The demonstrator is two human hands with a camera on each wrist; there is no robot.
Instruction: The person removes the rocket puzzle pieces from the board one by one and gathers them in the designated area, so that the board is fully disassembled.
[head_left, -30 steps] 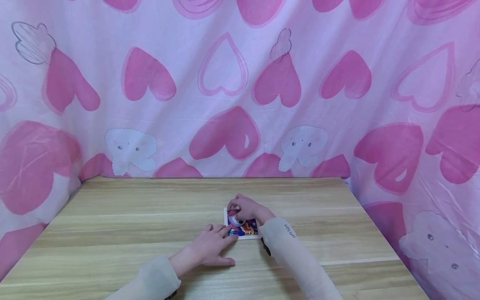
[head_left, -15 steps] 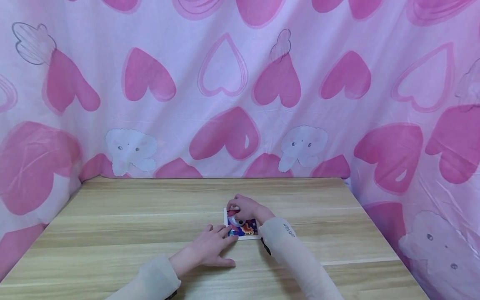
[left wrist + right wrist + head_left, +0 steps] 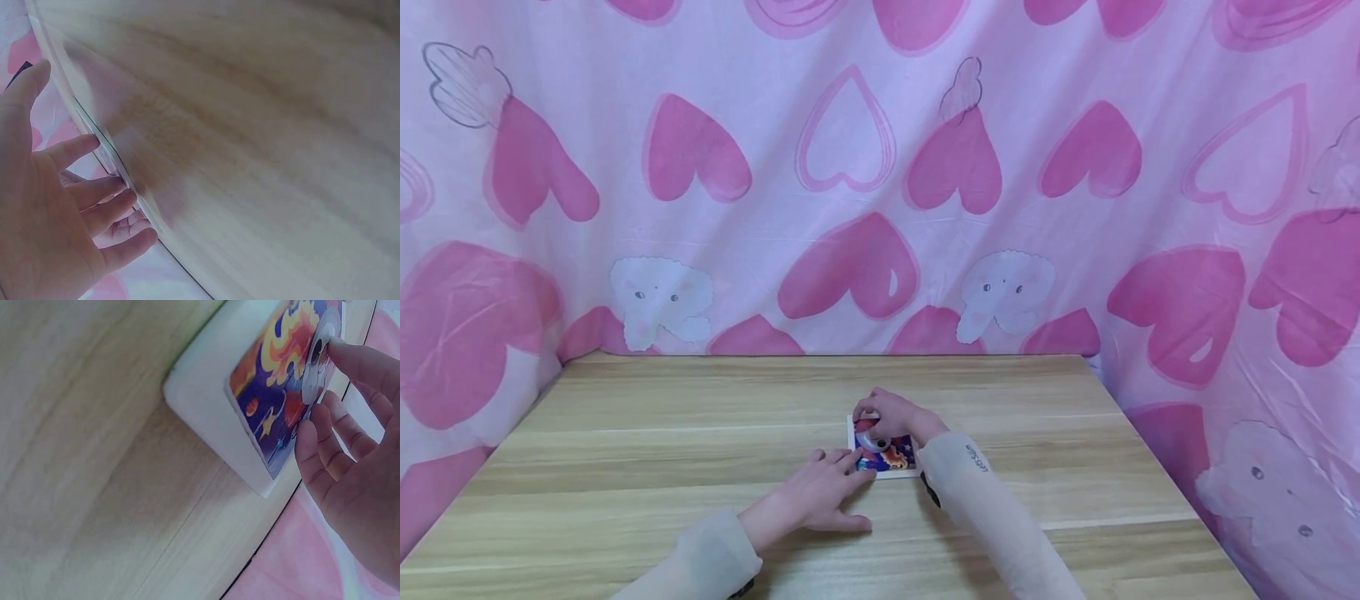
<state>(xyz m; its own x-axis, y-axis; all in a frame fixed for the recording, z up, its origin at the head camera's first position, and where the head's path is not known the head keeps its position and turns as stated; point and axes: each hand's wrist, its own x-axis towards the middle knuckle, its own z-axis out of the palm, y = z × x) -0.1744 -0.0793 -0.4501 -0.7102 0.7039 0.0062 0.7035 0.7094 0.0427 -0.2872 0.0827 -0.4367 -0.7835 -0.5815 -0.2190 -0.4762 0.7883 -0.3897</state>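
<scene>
A small white-bordered board (image 3: 895,476) with a bright space picture (image 3: 275,375) lies flat on the table. On the picture sits a rounded whitish piece with a black eye spot (image 3: 310,380), partly covered by my right hand (image 3: 893,417). The thumb and fingertips of that hand pinch the piece from its sides, seen closely in the right wrist view. My left hand (image 3: 822,493) has its fingers stretched out, with the fingertips resting on the board's near left corner. Its thumb spreads away over the wood. In the left wrist view the board shows only as a thin edge (image 3: 119,156).
The wood-grain table (image 3: 625,467) spreads around the board on every side. A pink heart-patterned cloth (image 3: 850,275) hangs behind the far edge and along both sides. A dark band (image 3: 931,492) shows at the right wrist below the pale sleeve.
</scene>
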